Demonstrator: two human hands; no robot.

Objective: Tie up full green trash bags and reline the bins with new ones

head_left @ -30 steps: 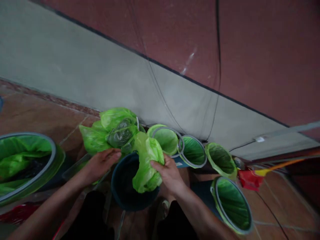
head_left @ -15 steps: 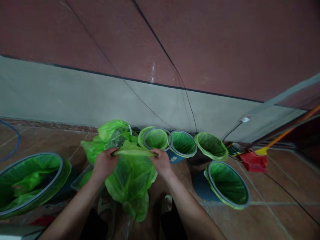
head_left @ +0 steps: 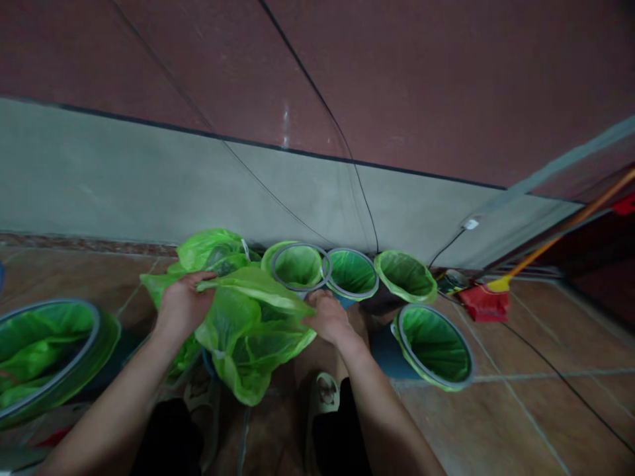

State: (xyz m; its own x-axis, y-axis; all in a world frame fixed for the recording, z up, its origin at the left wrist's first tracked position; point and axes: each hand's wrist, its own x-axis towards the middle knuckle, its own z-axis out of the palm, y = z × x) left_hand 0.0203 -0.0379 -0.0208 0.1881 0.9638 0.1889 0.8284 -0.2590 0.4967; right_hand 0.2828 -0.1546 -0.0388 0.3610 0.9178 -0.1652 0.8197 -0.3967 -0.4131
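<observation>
A thin green bin bag [head_left: 258, 330] is stretched between my two hands, its mouth partly spread and its body hanging down. My left hand [head_left: 186, 301] pinches the bag's edge on the left. On the right, my right hand [head_left: 328, 314] grips the opposite edge with curled fingers. Beneath the bag, a sliver of a blue bin shows; most of it is hidden. Just beyond the hands stands a lined bin with a loose grey ring [head_left: 300, 287] over its top. Behind my left hand sits a filled green bag [head_left: 213, 248] against the wall.
More lined bins stand around: a large one [head_left: 99, 350] at left, one [head_left: 352, 274] and another [head_left: 407, 276] along the wall, and a tilted blue one [head_left: 397, 350] at right. A red dustpan [head_left: 485, 303] and a black cable [head_left: 555, 373] lie at far right.
The bag's edge was pulled taut and closed; now its mouth has spread and the bag has billowed upward. My hands have moved slightly farther apart, and the view has shifted right.
</observation>
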